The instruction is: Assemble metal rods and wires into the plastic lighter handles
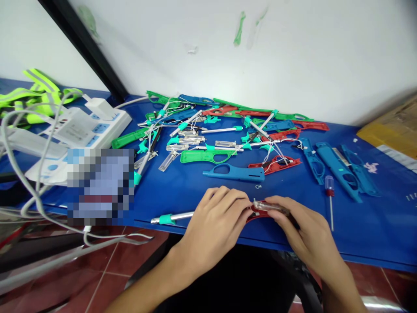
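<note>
Two bare hands lay close together: at four o'clock the right hand (301, 230) clamped a clear, tank-like piece (270, 207) between thumb and fingers above a red casing half (259, 214), seemingly steadying it for the left hand (221, 215) at six o'clock, whose fingertips bunched at its left end, though I could not tell whether they gripped anything. I judged the screwdriver (329, 188), just past three o'clock, placed for easy reach. From my remote view, the left hand hid one end of the metal tube (182, 216) at seven o'clock, and a pixelated patch (104, 184) masked whatever lay towards nine.
</note>
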{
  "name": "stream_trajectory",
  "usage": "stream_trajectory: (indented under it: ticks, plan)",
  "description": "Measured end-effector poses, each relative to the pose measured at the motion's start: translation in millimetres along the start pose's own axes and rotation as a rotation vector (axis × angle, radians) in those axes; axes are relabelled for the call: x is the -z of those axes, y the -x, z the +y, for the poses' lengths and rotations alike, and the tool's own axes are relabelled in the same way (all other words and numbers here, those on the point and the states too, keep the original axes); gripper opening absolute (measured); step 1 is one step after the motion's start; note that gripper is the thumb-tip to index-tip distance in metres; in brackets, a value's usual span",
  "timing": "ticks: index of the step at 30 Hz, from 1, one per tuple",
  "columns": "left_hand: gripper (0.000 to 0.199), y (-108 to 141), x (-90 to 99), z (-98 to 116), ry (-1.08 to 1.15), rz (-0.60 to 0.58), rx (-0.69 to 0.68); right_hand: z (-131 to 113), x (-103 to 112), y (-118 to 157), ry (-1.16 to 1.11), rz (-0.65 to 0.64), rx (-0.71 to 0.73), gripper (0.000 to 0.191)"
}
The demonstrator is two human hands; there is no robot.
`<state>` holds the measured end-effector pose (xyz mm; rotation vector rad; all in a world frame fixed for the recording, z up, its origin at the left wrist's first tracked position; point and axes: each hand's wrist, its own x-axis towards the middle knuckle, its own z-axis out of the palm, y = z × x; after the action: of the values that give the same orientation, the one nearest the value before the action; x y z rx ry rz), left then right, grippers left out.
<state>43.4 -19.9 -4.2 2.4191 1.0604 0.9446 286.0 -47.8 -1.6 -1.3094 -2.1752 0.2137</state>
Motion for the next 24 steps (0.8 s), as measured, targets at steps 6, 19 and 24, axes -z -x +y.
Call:
stream_trajectory:
  ticks: [6, 19, 24]
  plan:
    - [0.024, 0, 0.2, 0, -0.040, -0.015, -0.001, -1, 0, -4, -0.049, 0.037, 0.004, 0.018]
    - [0.028, 1, 4.1, 1, -0.057, -0.040, -0.047, -1, 3, -4, -0.047, 0.020, -0.011, 0.018]
    - [0.036, 4, 16.3, 1, -0.056, -0.106, -0.041, -1, 3, -6, 0.003, 0.044, 0.011, 0.018]
